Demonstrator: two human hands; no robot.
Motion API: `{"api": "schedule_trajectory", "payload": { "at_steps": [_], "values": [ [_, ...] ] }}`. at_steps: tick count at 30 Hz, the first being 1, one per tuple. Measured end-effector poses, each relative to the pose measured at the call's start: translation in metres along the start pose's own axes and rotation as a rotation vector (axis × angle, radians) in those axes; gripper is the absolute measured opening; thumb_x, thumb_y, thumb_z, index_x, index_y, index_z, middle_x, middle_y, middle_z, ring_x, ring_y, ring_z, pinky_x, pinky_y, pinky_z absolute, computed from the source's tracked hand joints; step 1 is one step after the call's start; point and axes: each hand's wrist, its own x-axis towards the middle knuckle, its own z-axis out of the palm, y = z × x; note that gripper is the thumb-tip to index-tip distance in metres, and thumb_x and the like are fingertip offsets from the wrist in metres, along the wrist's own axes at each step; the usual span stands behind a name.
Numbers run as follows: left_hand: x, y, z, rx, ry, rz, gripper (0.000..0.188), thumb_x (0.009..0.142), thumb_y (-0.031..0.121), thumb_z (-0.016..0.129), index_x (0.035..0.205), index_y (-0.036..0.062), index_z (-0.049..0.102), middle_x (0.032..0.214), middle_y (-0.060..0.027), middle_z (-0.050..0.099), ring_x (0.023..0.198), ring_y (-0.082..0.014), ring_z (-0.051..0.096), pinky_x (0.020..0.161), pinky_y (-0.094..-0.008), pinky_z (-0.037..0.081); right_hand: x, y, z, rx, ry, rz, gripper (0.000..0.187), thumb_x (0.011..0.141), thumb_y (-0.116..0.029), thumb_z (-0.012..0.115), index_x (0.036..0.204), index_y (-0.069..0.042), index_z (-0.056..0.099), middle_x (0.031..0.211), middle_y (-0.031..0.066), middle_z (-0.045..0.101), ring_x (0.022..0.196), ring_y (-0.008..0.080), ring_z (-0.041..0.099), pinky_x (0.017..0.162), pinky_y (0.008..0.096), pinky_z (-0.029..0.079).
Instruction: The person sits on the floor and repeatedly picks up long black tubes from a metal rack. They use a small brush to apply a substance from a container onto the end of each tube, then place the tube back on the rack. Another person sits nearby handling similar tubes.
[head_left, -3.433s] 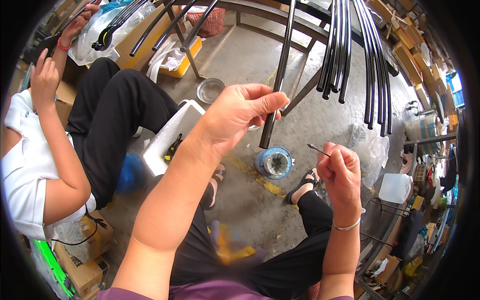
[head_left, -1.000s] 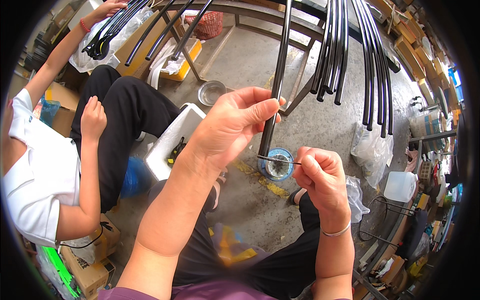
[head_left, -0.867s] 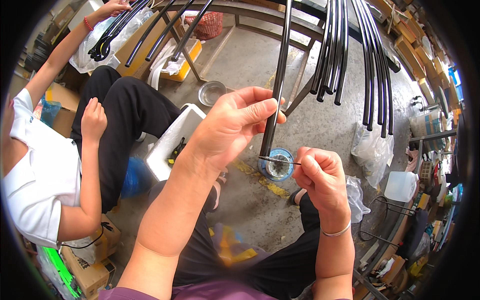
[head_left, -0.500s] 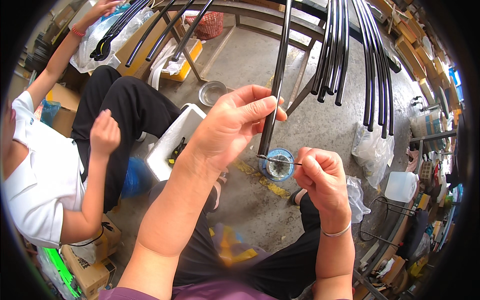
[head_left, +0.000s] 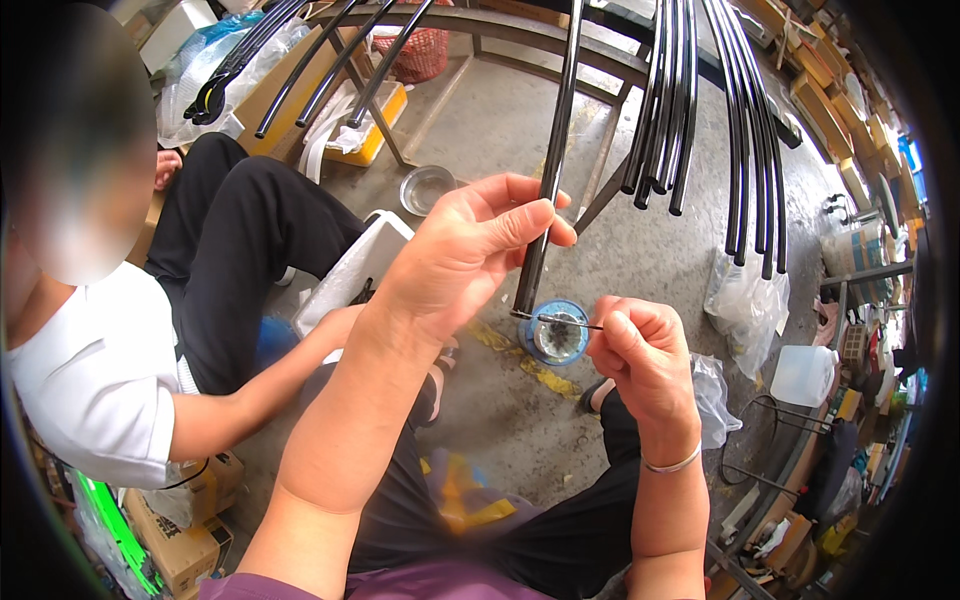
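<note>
My left hand (head_left: 465, 240) grips a long glossy black tube (head_left: 563, 110) between thumb and fingers, a little above its lower end. The tube slants down toward me from the far edge of the view. In my right hand (head_left: 645, 355) a thin dark stick (head_left: 572, 322) is pinched, pointing left. Its tip meets the tube's lower end; whether it goes inside I cannot tell. Under the stick, farther down, stands a round blue-rimmed tin (head_left: 557, 357) with grey stuff inside.
Several black tubes (head_left: 660, 110) hang over a metal frame (head_left: 500, 22) on both sides. A co-worker in a white shirt (head_left: 100, 380) sits at left, reaching toward a white foam box (head_left: 345, 275). A metal bowl (head_left: 425, 188) and plastic bags (head_left: 750, 300) lie on the floor.
The co-worker has leaned in and lowered an arm toward the foam box. My hands, the tube and the stick have barely moved.
</note>
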Motion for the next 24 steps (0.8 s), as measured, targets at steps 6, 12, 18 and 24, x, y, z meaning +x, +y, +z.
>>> {"api": "schedule_trajectory", "payload": {
  "at_steps": [6,12,18,24],
  "values": [
    [-0.001,0.007,0.002,0.028,-0.045,-0.023,0.045,0.086,0.014,0.065,0.124,-0.0045,0.050,0.089,-0.0120,0.065,0.076,-0.0133,0.057,0.071,-0.0224,0.047,0.004,0.010,-0.013,0.015,0.030,0.066,0.029,0.091,-0.020,0.059,0.071,0.001,0.060,0.061,-0.0041,0.045,0.050,0.0028,0.031,0.046,0.0204,0.022],
    [-0.003,0.012,0.005,0.034,-0.044,0.020,0.047,0.087,0.015,0.064,0.128,-0.0028,0.049,0.079,-0.0050,0.061,0.075,-0.0110,0.053,0.073,-0.0219,0.041,0.001,0.011,-0.027,0.074,0.081,0.098,0.031,0.091,-0.023,0.059,0.071,0.000,0.060,0.056,-0.0033,0.044,0.050,0.0051,0.033,0.046,0.0214,0.024],
    [-0.003,0.025,0.003,0.065,-0.045,0.094,0.044,0.086,0.012,0.063,0.125,-0.0046,0.050,0.076,-0.0059,0.058,0.073,-0.0117,0.053,0.071,-0.0223,0.043,0.003,0.013,-0.035,0.186,0.084,0.066,0.031,0.092,-0.024,0.058,0.072,0.000,0.059,0.056,-0.0020,0.044,0.049,0.0062,0.033,0.046,0.0219,0.026],
    [0.006,0.069,-0.001,0.310,0.022,0.138,0.037,0.090,0.012,0.058,0.122,-0.0048,0.052,0.081,-0.0074,0.060,0.072,-0.0112,0.053,0.065,-0.0216,0.044,0.003,0.010,-0.038,0.239,0.069,0.027,0.031,0.093,-0.024,0.057,0.071,-0.002,0.055,0.059,-0.0017,0.045,0.052,0.0062,0.034,0.046,0.0224,0.026]
  ]
}}
